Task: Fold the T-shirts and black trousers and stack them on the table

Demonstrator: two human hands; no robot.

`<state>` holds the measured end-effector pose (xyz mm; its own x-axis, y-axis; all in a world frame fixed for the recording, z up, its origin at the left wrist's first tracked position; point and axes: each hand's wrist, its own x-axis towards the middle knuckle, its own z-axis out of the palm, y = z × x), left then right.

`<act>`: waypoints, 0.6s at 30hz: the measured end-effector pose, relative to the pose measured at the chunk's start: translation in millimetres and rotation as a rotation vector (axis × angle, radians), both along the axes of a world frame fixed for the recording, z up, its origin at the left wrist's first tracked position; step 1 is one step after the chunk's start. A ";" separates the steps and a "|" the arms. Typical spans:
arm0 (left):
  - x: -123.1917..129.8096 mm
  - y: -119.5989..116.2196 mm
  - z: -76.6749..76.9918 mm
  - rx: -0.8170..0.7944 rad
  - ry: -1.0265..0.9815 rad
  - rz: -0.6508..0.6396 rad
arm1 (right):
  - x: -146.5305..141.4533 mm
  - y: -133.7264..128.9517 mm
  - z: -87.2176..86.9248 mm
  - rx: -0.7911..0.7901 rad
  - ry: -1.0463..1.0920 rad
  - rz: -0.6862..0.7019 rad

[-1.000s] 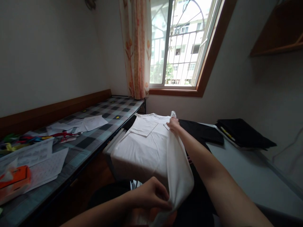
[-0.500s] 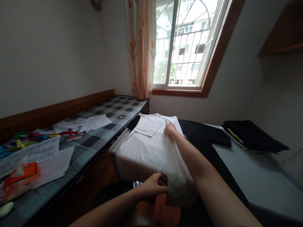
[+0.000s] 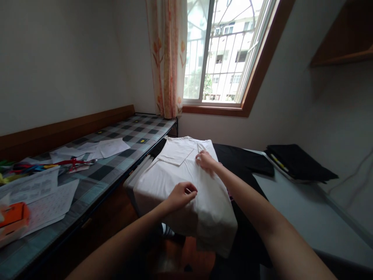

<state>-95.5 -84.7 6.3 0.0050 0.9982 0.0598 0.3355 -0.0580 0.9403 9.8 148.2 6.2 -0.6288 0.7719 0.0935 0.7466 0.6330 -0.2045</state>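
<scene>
A white T-shirt (image 3: 163, 182) with a chest pocket lies spread before me, its near end hanging over the edge of the support. Its right side is turned inward, making a long lengthwise fold (image 3: 211, 202). At the upper part of this fold, my right hand (image 3: 206, 160) has its fingertips closed on the cloth; the lower fingers are slightly blurred. My left hand (image 3: 182, 195) is over the middle of the shirt beside the fold's edge. Its fingers are loosely curled, with a gap to the thumb and no cloth visibly gripped.
Black cloth (image 3: 241, 157) lies to the right of the shirt on a pale surface (image 3: 294, 202). A dark folded stack (image 3: 300, 161) is farther right. On the left, a checked mattress (image 3: 110, 175) carries papers (image 3: 113, 147), colourful straps (image 3: 75, 163) and an orange tissue pack (image 3: 14, 217).
My left hand has moved up from the hem to the middle of the shirt. The folded side now lies flatter, and my right hand stays near the fold's top. The view has shifted slightly.
</scene>
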 end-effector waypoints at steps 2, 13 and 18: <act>-8.6 22.7 -0.6 -0.008 -0.108 0.082 | 6.7 -11.7 -1.1 0.010 -0.002 0.066; -38.4 125.1 -1.6 -0.190 -0.419 0.303 | 44.0 -85.1 3.6 0.052 0.070 0.512; -36.9 168.1 -2.1 -0.232 -0.452 0.276 | 55.3 -113.1 18.6 0.023 -0.013 0.706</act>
